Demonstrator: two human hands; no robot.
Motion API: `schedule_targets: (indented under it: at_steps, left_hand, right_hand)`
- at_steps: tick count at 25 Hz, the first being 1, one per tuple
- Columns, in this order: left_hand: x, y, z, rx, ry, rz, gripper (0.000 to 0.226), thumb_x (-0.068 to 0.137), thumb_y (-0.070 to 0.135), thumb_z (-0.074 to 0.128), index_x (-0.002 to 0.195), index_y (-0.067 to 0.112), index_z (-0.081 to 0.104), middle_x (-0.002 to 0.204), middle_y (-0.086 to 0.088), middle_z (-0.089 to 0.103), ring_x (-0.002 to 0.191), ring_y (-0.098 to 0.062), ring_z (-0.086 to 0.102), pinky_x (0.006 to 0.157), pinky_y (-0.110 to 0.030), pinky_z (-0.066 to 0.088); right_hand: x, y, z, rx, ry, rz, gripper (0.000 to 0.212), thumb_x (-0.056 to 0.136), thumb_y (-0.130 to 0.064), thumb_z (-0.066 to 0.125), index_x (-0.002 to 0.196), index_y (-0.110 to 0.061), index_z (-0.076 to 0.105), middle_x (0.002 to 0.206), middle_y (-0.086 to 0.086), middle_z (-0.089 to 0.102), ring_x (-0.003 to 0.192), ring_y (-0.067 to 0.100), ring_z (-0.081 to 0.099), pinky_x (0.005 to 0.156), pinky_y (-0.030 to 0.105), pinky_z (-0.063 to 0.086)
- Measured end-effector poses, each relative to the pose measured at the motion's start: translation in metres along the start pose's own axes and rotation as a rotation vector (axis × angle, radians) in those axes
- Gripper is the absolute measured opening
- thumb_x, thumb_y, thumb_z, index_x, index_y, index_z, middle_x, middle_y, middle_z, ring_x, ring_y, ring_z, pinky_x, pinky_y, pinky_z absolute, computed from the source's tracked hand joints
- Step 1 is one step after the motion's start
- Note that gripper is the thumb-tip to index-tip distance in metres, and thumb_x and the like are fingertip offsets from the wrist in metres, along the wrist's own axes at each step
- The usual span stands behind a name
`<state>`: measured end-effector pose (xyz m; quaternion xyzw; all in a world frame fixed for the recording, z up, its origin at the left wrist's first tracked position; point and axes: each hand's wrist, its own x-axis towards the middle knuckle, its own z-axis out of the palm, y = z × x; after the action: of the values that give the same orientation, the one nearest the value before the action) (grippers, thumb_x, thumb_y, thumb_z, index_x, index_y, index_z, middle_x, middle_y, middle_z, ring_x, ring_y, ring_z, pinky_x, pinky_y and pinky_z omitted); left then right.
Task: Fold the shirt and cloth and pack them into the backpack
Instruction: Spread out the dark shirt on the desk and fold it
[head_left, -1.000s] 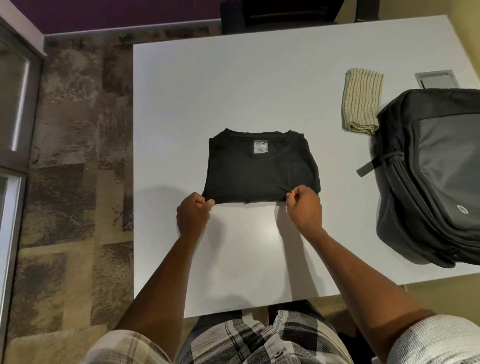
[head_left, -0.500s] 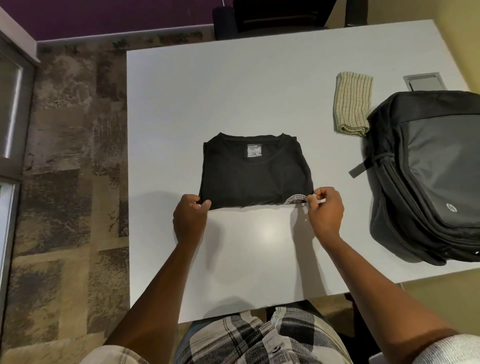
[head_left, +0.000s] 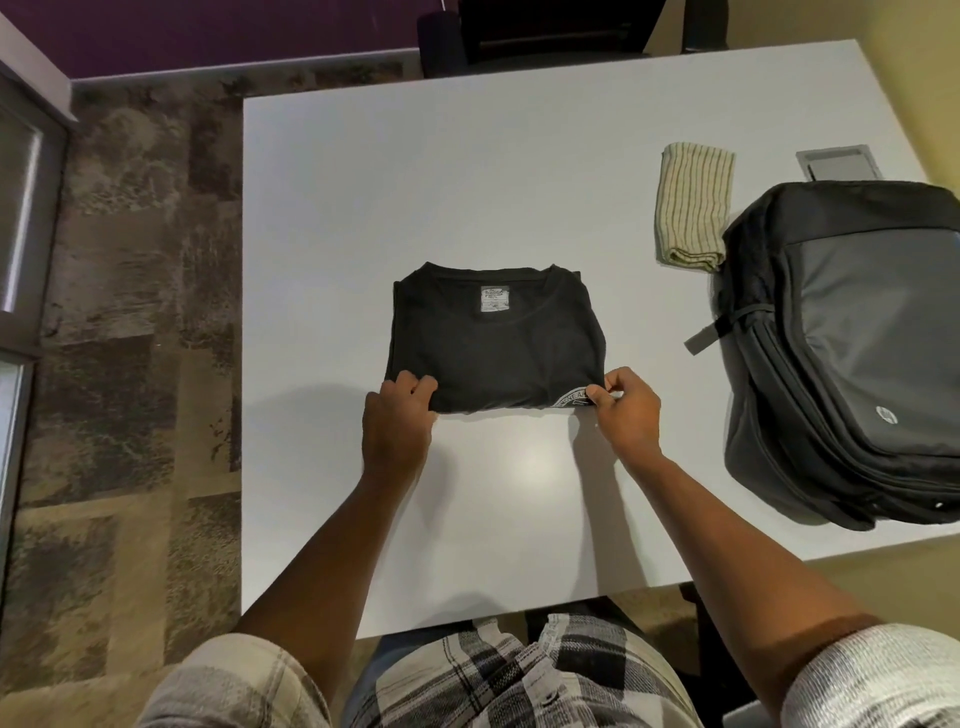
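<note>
**Both hands at the near edge of a folded black T-shirt**

A black T-shirt (head_left: 496, 338) lies folded into a rectangle on a white table (head_left: 415, 171), collar label facing up. The left hand (head_left: 397, 423) rests its fingers on the near left corner. The right hand (head_left: 626, 410) pinches the near right corner, where a curved white print shows. A folded striped beige cloth (head_left: 693, 205) lies farther right, just beside a black and grey backpack (head_left: 852, 353) lying flat, with a grey hatch (head_left: 836, 163) behind it.
</note>
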<state>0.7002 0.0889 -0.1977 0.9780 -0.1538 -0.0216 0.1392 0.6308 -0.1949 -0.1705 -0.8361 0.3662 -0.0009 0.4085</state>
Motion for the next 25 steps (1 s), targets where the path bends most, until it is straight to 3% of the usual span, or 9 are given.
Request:
schedule_targets:
  at_steps: [6,12,14,16,18,20,22,25]
  left_hand:
    - [0.014,-0.009,-0.004,0.071,-0.062,0.105,0.030,0.069,0.011,0.091,0.086,0.004,0.068,0.071,-0.013,0.064,0.056,-0.027,0.059,0.053,-0.033,0.055]
    - [0.014,-0.003,-0.010,0.019,-0.105,0.071,0.022,0.078,0.013,0.085,0.082,0.007,0.064,0.071,-0.012,0.063,0.059,-0.024,0.059,0.055,-0.032,0.055]
    - [0.018,0.000,-0.012,0.002,-0.101,-0.012,0.017,0.083,0.013,0.080,0.092,0.007,0.067,0.081,-0.011,0.065,0.069,-0.025,0.061,0.063,-0.033,0.056]
    - [0.016,0.010,-0.013,-0.107,0.032,-0.037,0.021,0.086,0.005,0.074,0.107,0.004,0.069,0.099,-0.014,0.070,0.087,-0.031,0.067,0.078,-0.037,0.059]
    - [0.009,0.024,-0.004,-0.131,0.125,0.121,0.043,0.083,-0.002,0.068,0.126,0.001,0.064,0.127,-0.018,0.064,0.115,-0.037,0.063,0.099,-0.045,0.052]
    - [0.003,0.036,0.010,-0.028,0.021,0.258,0.071,0.078,0.009,0.074,0.144,0.005,0.049,0.151,-0.017,0.045,0.139,-0.035,0.044,0.112,-0.051,0.038]
    - [0.007,0.036,0.017,0.051,-0.128,0.219,0.090,0.077,0.024,0.081,0.153,0.011,0.036,0.161,-0.013,0.032,0.148,-0.033,0.031,0.117,-0.054,0.030]
    - [0.014,0.013,0.022,0.111,-0.224,0.225,0.082,0.089,0.032,0.073,0.156,0.014,0.029,0.163,-0.009,0.028,0.151,-0.028,0.025,0.120,-0.051,0.027]
  right_hand:
    - [0.017,0.008,-0.023,-0.072,-0.064,0.018,0.023,0.096,-0.021,0.065,0.081,-0.008,0.054,0.072,0.002,0.057,0.063,0.017,0.051,0.054,0.022,0.037]
    - [0.018,0.011,-0.022,-0.097,-0.103,0.022,0.021,0.098,-0.020,0.063,0.084,-0.008,0.053,0.078,0.005,0.059,0.071,0.026,0.055,0.056,0.028,0.040]
    - [0.012,0.006,-0.025,-0.110,-0.021,-0.062,0.009,0.093,-0.003,0.058,0.091,-0.010,0.054,0.090,0.003,0.058,0.080,0.024,0.056,0.064,0.030,0.040]
    - [0.004,-0.004,-0.026,-0.131,0.079,-0.330,0.027,0.084,0.007,0.055,0.102,-0.012,0.055,0.102,0.002,0.056,0.089,0.022,0.054,0.073,0.030,0.043]
    - [-0.003,-0.019,-0.013,-0.150,0.008,-0.576,0.036,0.080,0.004,0.061,0.111,-0.012,0.056,0.111,0.003,0.057,0.097,0.022,0.054,0.081,0.033,0.046]
    - [-0.002,-0.030,0.008,-0.276,-0.152,-0.690,0.048,0.077,-0.007,0.072,0.122,-0.012,0.057,0.126,0.005,0.058,0.111,0.025,0.054,0.094,0.037,0.047]
    - [0.003,-0.031,0.029,-0.431,-0.251,-0.704,0.060,0.075,-0.016,0.079,0.130,-0.012,0.057,0.139,0.009,0.055,0.126,0.027,0.050,0.106,0.041,0.043]
    - [0.014,-0.012,0.033,-0.596,-0.290,-0.714,0.055,0.083,-0.011,0.074,0.136,-0.011,0.058,0.144,0.011,0.054,0.132,0.033,0.051,0.113,0.046,0.039]
